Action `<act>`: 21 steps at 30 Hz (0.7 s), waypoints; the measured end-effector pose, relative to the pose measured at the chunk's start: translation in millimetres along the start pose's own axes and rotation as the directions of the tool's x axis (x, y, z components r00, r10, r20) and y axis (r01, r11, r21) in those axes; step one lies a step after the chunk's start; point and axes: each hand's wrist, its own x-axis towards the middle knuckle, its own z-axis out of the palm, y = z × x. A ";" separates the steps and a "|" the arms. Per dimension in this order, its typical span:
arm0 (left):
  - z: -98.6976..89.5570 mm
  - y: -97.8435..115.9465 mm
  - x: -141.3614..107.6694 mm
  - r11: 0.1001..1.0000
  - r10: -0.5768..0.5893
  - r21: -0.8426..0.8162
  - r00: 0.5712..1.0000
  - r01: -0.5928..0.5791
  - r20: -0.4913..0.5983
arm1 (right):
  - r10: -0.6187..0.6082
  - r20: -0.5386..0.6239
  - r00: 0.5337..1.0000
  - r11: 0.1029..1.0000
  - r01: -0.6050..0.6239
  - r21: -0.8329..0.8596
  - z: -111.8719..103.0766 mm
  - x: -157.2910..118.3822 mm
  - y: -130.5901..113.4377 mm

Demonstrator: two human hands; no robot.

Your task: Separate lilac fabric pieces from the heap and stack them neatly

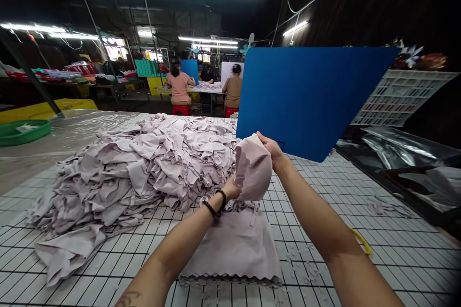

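Observation:
Both hands hold a pale mauve-grey cloth piece [256, 170] up above the table. My right hand [271, 147] pinches its upper right edge. My left hand [232, 189], with dark bead bracelets at the wrist, grips its lower left side; part of the fingers is hidden by the cloth. Below them lies a neat stack of the same cloth pieces [234, 249], its wavy cut edges facing me. Left of the hands spreads a large loose heap of the same cloth [162, 163].
A blue board [309, 100] stands upright behind my right hand. Small cloth scraps [306, 268] and a yellow-handled item [362, 242] lie on the grid-marked table [403, 259]. A green basin [25, 132] is at left, a white crate [399, 96] at right. Several people sit farther back.

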 end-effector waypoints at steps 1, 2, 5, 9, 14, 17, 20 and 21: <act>-5.5 -2.4 1.6 0.998 -0.039 0.041 0.999 0.040 -0.017 | -0.039 -0.017 0.999 0.998 0.038 -0.042 -8.9 1.4 1.4; -13.0 -3.7 3.4 0.993 -0.076 0.083 0.996 0.079 -0.044 | -0.088 -0.056 0.995 0.991 0.082 -0.105 -20.2 3.4 3.0; -42.7 0.7 9.4 0.968 -0.139 0.186 0.978 0.166 -0.154 | -0.235 -0.231 0.944 0.882 0.107 -0.460 -63.2 8.4 11.2; -74.7 15.9 16.5 0.922 -0.135 0.319 0.956 0.218 -0.262 | -0.249 -0.298 0.921 0.702 -0.040 -0.711 -107.7 1.0 39.5; -77.1 21.1 20.8 0.845 -0.042 0.500 0.955 0.190 -0.292 | -0.237 -0.158 0.959 0.585 0.011 -0.811 -101.6 -19.4 100.8; -72.9 19.7 21.9 0.807 0.069 0.574 0.943 0.140 -0.326 | -0.055 0.138 0.989 0.330 0.148 -0.932 -88.3 -28.1 130.0; -73.5 21.5 23.3 0.779 0.168 0.620 0.925 0.088 -0.342 | 0.147 0.188 0.971 -0.015 0.192 -0.981 -84.6 -35.1 141.7; -75.0 23.3 24.0 0.769 0.195 0.635 0.919 0.073 -0.342 | 0.180 0.171 0.969 -0.102 0.191 -0.976 -85.6 -37.6 142.0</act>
